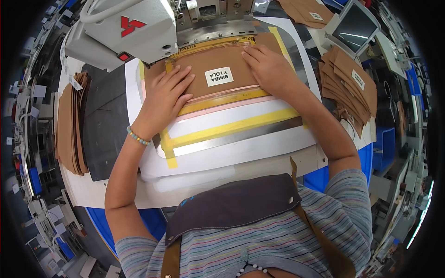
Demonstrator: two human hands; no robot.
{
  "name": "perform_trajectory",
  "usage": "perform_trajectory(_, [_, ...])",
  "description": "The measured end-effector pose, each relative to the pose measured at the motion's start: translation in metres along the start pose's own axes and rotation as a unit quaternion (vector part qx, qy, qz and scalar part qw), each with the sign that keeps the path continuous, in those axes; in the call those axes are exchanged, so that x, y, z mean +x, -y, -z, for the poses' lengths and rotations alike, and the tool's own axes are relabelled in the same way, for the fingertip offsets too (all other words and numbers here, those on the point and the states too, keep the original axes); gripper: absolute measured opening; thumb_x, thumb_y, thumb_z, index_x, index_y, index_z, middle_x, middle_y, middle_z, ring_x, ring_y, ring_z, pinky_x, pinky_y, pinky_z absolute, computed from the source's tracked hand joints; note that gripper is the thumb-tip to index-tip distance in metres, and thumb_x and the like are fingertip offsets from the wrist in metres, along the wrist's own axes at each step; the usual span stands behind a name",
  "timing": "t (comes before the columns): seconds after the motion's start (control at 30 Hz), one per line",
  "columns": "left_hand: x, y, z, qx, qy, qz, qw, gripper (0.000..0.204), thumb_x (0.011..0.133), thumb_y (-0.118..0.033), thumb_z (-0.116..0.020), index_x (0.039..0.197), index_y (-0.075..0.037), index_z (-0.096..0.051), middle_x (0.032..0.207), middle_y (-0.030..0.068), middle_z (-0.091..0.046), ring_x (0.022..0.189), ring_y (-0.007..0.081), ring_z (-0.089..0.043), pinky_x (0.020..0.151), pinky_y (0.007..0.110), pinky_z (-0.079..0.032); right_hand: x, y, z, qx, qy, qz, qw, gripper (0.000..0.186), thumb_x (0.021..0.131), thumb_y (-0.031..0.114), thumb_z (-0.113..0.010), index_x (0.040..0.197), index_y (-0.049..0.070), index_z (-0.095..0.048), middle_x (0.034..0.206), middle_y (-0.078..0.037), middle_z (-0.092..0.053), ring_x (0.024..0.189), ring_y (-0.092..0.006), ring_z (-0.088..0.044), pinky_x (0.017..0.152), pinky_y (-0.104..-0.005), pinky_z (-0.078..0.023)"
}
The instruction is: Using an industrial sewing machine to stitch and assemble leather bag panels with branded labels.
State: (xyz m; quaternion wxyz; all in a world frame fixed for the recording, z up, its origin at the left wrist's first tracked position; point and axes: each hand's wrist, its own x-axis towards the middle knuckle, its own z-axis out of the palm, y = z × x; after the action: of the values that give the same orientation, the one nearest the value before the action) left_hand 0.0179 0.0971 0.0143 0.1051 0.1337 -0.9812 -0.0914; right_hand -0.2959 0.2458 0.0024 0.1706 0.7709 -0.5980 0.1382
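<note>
A brown panel (199, 69) with a white printed label (219, 76) lies in a yellow-edged frame (222, 99) beneath the head of a white sewing machine (123, 32). Flat on the panel's left side rests my left hand (169, 95), its fingers spread. At the right side my right hand (269, 69) lies over the panel, fingers stretched toward the frame's far edge. Neither hand grips anything that I can see. Under the frame is a white sheet (222, 160) with strips of yellow tape (232, 127).
Brown panels stand in a stack (70, 125) at the left. Another fanned stack (347, 83) lies at the right, near a tilted screen (354, 28). More brown pieces (306, 11) lie at the back right. Blue bins (384, 148) show beyond the table's right edge.
</note>
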Motion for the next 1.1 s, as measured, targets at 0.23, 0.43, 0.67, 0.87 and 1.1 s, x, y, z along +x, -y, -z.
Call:
perform_trajectory(0.23, [0.007,-0.004,0.001,0.028,-0.029,-0.011,0.999,0.046,0.103,-0.026,-0.066,0.145,-0.006,-0.063,0.155,0.0119,-0.058,0.145,0.0353,-0.049,0.122,0.049,-0.035,0.006,-0.001,0.003,-0.003,-0.002,-0.002,1.000,0.034,0.090,0.007,-0.066,0.122,-0.002,-0.072,0.127,-0.012,-0.072,0.116,-0.0273,-0.066,0.097,-0.0380,-0.057])
perform_trajectory(0.43, [0.006,-0.004,-0.006,0.088,-0.038,-0.008,0.995,0.047,0.103,-0.031,-0.066,0.143,-0.006,-0.064,0.153,0.0110,-0.059,0.139,0.0333,-0.054,0.115,0.046,-0.040,0.013,0.000,0.017,0.043,0.013,0.000,0.999,0.035,0.091,0.007,-0.065,0.125,0.001,-0.072,0.130,-0.009,-0.072,0.114,-0.0271,-0.066,0.096,-0.0385,-0.058])
perform_trajectory(0.67, [0.010,-0.011,0.001,0.119,-0.022,0.008,0.993,0.044,0.105,-0.032,-0.064,0.141,-0.006,-0.065,0.149,0.0109,-0.061,0.133,0.0322,-0.057,0.114,0.045,-0.042,0.021,-0.001,0.021,0.065,0.096,-0.025,0.993,0.041,0.094,0.005,-0.064,0.135,0.003,-0.069,0.144,-0.008,-0.067,0.121,-0.0288,-0.063,0.104,-0.0393,-0.055])
perform_trajectory(0.87, [0.013,-0.017,-0.002,0.043,-0.021,0.012,0.999,0.045,0.106,-0.033,-0.062,0.142,-0.005,-0.063,0.151,0.0137,-0.059,0.139,0.0371,-0.053,0.118,0.046,-0.042,0.026,0.002,0.014,0.065,0.084,0.006,0.994,0.040,0.091,0.006,-0.064,0.130,0.002,-0.071,0.140,-0.007,-0.069,0.123,-0.0276,-0.063,0.102,-0.0380,-0.056])
perform_trajectory(1.1, [0.011,-0.014,-0.002,0.033,-0.023,0.020,0.999,0.045,0.106,-0.032,-0.062,0.143,-0.005,-0.062,0.153,0.0164,-0.057,0.143,0.0401,-0.050,0.118,0.048,-0.042,0.041,0.012,0.006,0.080,0.072,0.032,0.994,0.038,0.091,0.006,-0.065,0.129,0.002,-0.072,0.139,-0.007,-0.069,0.125,-0.0269,-0.062,0.103,-0.0378,-0.056])
